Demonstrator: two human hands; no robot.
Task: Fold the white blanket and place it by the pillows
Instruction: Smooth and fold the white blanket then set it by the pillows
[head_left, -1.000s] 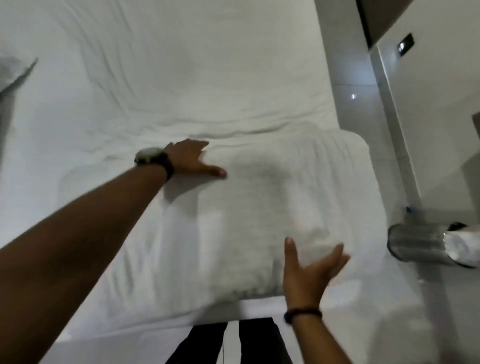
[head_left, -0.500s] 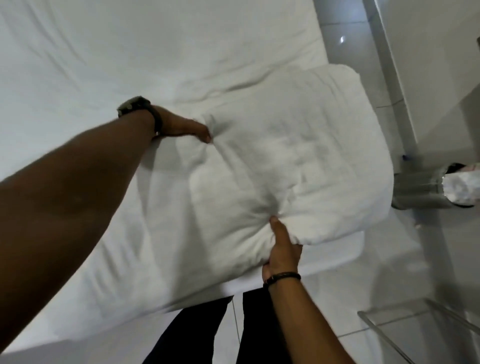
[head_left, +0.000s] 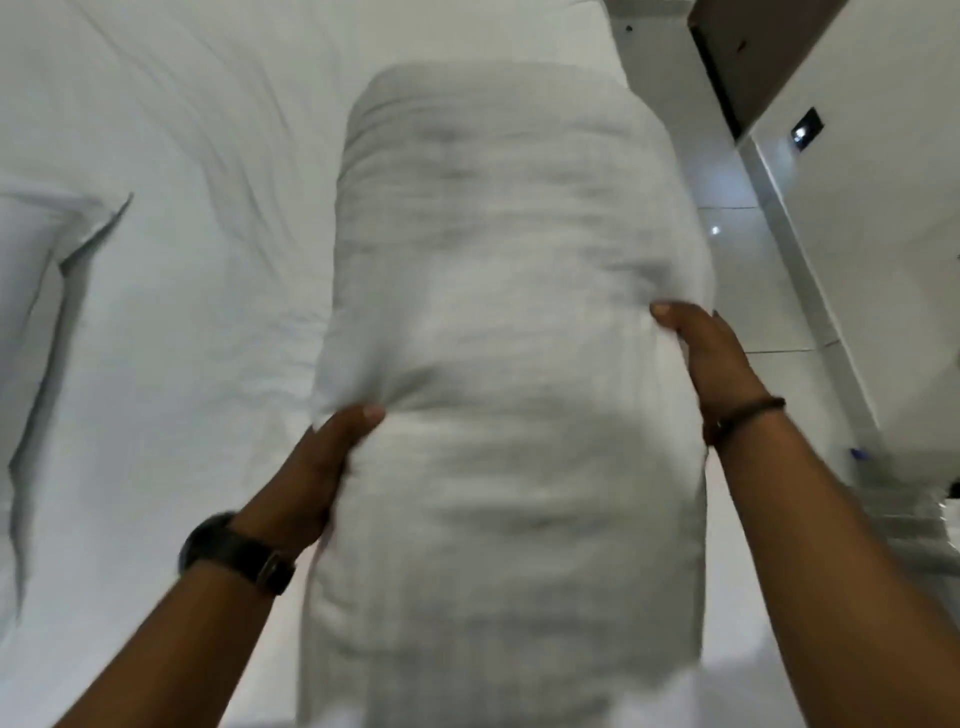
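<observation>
The folded white blanket (head_left: 509, 322) is a thick, long bundle held up in front of me above the bed, blurred by motion. My left hand (head_left: 322, 462), with a dark watch on the wrist, grips its left side, thumb on top and fingers hidden underneath. My right hand (head_left: 711, 358), with a dark band on the wrist, grips its right edge, thumb pressed into the cloth. A white pillow (head_left: 31, 291) lies at the far left on the bed.
The white bed sheet (head_left: 218, 171) spreads wrinkled to the left and behind the blanket. Pale floor tiles (head_left: 753, 291) and a white wall with a small dark panel (head_left: 808, 130) are on the right. Something silvery (head_left: 924, 525) sits at the right edge.
Both hands have closed on the folded blanket and lifted it off the bed. It now stands lengthwise in front of me, and the view has swung toward the pillow.
</observation>
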